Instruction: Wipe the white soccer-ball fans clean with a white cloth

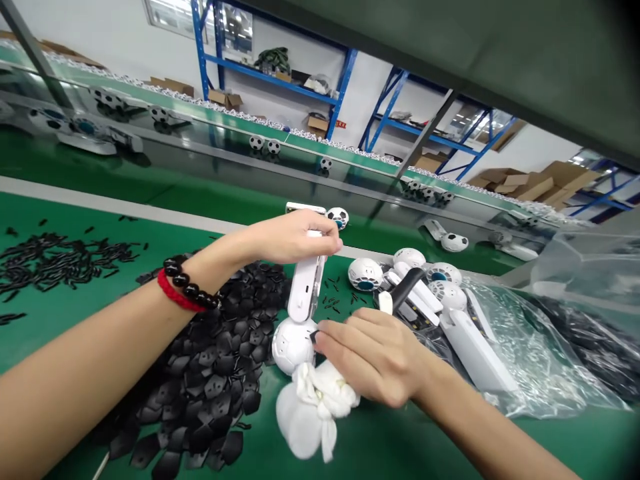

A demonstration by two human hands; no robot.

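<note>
Gripping noted: white plastic handle [303, 290] clamped by left hand [295, 237], fingers wrapped together around it. White ball housing [291, 345] at its lower end seen just above white cloth [313, 413]. Right hand [373, 357] held close, fingers together on small black piece [313, 337] at the ball. Black plastic pieces [210, 380] heaped alongside on green bench mat [370, 453].

plastic bag [545, 353] crowding the right hand [373, 357]

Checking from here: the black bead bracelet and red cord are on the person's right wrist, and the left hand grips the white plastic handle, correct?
Not quite: the black bead bracelet and red cord are on the left wrist, not the right, as the head view shows. The left hand does grip the white plastic handle.
</note>
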